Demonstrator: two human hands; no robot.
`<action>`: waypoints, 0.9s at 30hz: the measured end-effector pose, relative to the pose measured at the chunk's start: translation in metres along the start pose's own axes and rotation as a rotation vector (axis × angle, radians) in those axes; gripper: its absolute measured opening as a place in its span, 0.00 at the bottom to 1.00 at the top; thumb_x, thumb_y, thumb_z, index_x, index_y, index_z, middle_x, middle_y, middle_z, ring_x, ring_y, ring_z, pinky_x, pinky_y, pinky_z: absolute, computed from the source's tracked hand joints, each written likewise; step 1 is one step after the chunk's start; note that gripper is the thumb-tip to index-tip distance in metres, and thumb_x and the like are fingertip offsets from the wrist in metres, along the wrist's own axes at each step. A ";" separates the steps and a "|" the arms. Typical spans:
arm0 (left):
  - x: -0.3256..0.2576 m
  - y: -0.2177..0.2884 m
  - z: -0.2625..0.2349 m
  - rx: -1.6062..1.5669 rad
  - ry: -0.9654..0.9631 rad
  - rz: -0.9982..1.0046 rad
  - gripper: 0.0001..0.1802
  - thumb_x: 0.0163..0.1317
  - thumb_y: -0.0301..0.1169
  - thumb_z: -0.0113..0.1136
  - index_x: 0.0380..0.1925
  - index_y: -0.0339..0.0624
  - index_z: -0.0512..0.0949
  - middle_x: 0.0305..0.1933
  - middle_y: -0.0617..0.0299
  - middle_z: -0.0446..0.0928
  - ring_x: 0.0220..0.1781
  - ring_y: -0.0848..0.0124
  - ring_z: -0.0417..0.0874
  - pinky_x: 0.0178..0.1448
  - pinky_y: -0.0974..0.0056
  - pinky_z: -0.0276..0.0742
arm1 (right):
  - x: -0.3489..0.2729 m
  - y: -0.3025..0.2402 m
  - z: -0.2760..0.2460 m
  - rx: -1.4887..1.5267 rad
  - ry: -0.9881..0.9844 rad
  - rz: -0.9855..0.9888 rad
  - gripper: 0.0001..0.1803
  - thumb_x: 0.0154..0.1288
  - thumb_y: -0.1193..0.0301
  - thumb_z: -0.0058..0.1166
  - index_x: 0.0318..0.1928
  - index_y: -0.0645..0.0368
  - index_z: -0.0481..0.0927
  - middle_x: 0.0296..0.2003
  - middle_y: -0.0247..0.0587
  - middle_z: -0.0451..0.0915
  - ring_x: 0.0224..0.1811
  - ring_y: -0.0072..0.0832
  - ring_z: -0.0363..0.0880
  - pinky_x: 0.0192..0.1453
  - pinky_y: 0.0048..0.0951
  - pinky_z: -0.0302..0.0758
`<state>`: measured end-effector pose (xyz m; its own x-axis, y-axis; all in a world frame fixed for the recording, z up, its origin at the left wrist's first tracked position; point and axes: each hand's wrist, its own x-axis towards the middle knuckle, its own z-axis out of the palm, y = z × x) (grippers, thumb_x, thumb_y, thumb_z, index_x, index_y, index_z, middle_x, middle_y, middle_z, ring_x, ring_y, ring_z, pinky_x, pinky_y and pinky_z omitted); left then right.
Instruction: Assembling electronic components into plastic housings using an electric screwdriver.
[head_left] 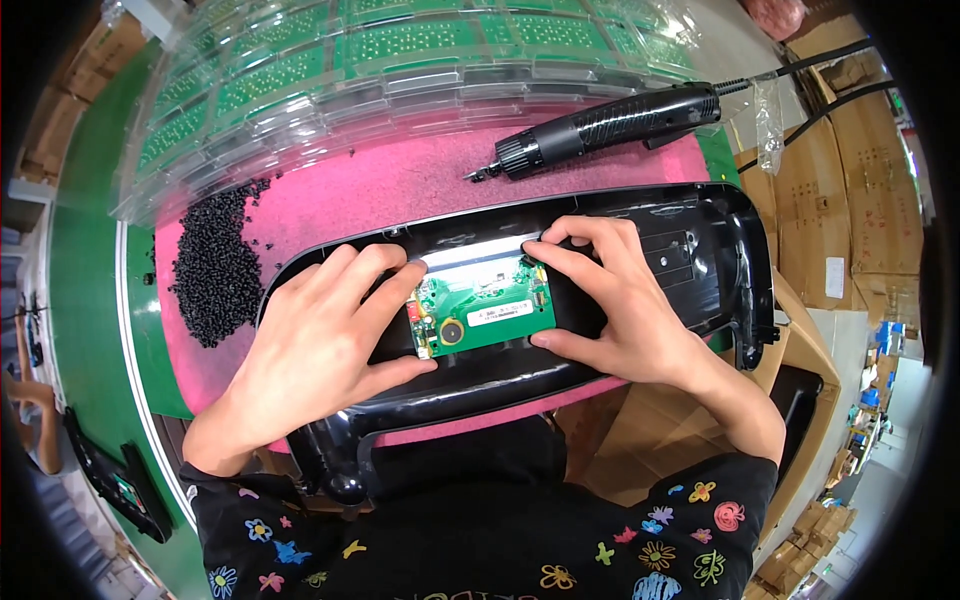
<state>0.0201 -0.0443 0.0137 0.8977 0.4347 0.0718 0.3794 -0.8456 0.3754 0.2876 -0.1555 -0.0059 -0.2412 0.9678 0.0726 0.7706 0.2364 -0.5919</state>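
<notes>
A green circuit board [485,290] with a white label and a round black part lies in the middle of a long black plastic housing [690,210]. My left hand [320,330] grips the board's left edge, fingers at its upper corner and thumb at its lower one. At the opposite edge, my right hand [630,310] holds the board the same way, its thumb by the lower right corner. The board looks level within the housing; whether it rests on the bottom I cannot tell. Under the housing is a pink mat [350,190].
A black electric screwdriver [610,130] lies beyond the housing, its tip pointing left and its cable running off right. A heap of small black screws [210,270] sits at the left. Clear trays of green boards [400,60] stand at the back. Cardboard boxes [870,200] are at the right.
</notes>
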 end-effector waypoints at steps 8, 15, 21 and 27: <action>0.001 -0.004 0.000 -0.011 -0.032 0.002 0.40 0.37 0.40 0.77 0.53 0.36 0.76 0.51 0.56 0.73 0.46 0.57 0.77 0.47 0.56 0.76 | 0.002 -0.003 -0.002 0.010 -0.020 0.030 0.39 0.47 0.69 0.73 0.62 0.55 0.72 0.59 0.44 0.67 0.60 0.46 0.63 0.64 0.42 0.66; -0.005 -0.007 0.002 -0.013 -0.007 0.028 0.40 0.40 0.41 0.77 0.55 0.36 0.75 0.53 0.56 0.73 0.45 0.58 0.76 0.45 0.58 0.75 | 0.004 -0.007 -0.002 0.001 -0.015 0.029 0.39 0.44 0.71 0.74 0.61 0.58 0.74 0.58 0.44 0.68 0.58 0.45 0.64 0.63 0.41 0.67; -0.007 -0.007 0.001 -0.002 0.017 0.031 0.40 0.41 0.41 0.77 0.55 0.36 0.75 0.53 0.57 0.72 0.45 0.60 0.76 0.45 0.58 0.75 | 0.004 -0.009 -0.001 -0.031 -0.028 0.049 0.40 0.44 0.69 0.74 0.61 0.57 0.74 0.58 0.44 0.68 0.58 0.45 0.64 0.64 0.42 0.66; -0.008 -0.009 0.002 0.000 0.021 0.039 0.40 0.41 0.42 0.77 0.55 0.37 0.74 0.53 0.58 0.72 0.45 0.61 0.76 0.46 0.59 0.75 | 0.004 -0.011 -0.001 -0.044 -0.044 0.066 0.40 0.44 0.70 0.74 0.61 0.57 0.73 0.59 0.44 0.67 0.60 0.46 0.62 0.65 0.42 0.66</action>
<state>0.0093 -0.0404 0.0080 0.9068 0.4079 0.1061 0.3443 -0.8621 0.3718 0.2787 -0.1547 0.0023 -0.2139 0.9769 -0.0013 0.8106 0.1768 -0.5583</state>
